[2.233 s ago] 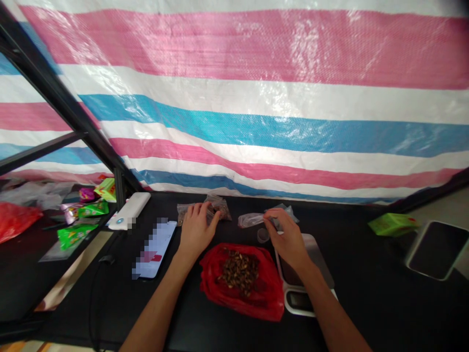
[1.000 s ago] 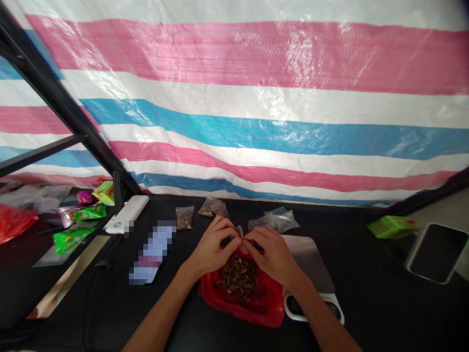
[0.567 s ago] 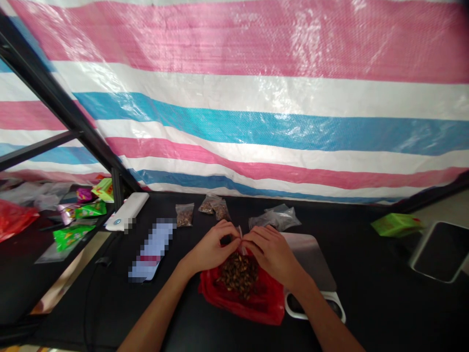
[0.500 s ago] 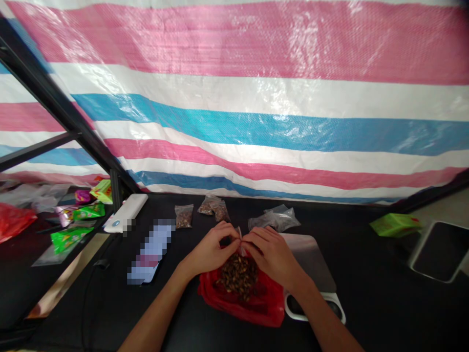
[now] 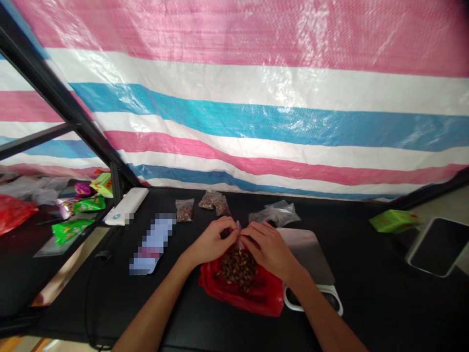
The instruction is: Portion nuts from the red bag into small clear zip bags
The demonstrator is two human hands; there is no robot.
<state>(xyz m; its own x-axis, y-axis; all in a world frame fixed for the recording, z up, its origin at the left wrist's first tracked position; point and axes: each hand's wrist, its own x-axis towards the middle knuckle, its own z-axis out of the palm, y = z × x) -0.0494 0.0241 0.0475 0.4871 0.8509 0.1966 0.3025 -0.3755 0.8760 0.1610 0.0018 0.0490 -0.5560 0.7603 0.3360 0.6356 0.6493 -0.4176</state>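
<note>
My left hand (image 5: 212, 241) and my right hand (image 5: 268, 249) meet above a red plastic bag (image 5: 240, 295) that lies open on the black table and holds a heap of brown seeds (image 5: 237, 268). Both hands pinch a small clear plastic bag (image 5: 239, 233) between their fingertips, thumbs and forefingers pressed on its top edge. A white kitchen scale (image 5: 311, 254) with a steel plate lies just right of the red bag, partly under my right forearm.
Three small filled clear bags (image 5: 184, 210) (image 5: 214, 202) lie behind my hands. A pile of empty clear bags (image 5: 274, 214) is behind the scale. A white device (image 5: 126, 207) and a blurred card lie left. A green packet (image 5: 393, 220) and a second scale (image 5: 433, 247) lie right. Green snack packets (image 5: 73, 227) are far left.
My left hand left the filled bags at the back and my right hand brought a clear bag forward. Both hands now hold it together over the seeds. The view has tilted slightly.
</note>
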